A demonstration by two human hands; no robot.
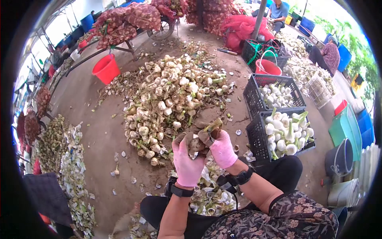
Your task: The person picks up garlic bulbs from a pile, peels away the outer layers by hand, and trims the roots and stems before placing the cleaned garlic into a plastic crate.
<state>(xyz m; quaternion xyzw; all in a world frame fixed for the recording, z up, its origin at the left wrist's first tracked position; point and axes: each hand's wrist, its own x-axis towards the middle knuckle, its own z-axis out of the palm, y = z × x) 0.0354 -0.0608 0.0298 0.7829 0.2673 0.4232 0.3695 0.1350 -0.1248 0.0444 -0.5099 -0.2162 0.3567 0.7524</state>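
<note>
My left hand [186, 161], in a pink glove with dirty fingertips, is closed round a brownish garlic bulb [196, 145]. My right hand [222, 149], gloved the same way, is closed at the bulb's stem end [213, 126], which points up and to the right. Whether it also holds a tool cannot be made out. A large heap of untrimmed garlic [163, 99] lies on the ground beyond my hands. Peeled skins [209, 191] are piled below them, between my legs. To the right, a black crate [260, 139] holds cleaned white bulbs.
Another black crate [250, 95] of bulbs stands behind the first, near red buckets [106, 71]. Grey buckets [338, 159] and a green tub [345, 127] are at the right. Net sacks [123, 22] fill the back. Two people [329, 55] sit at the upper right.
</note>
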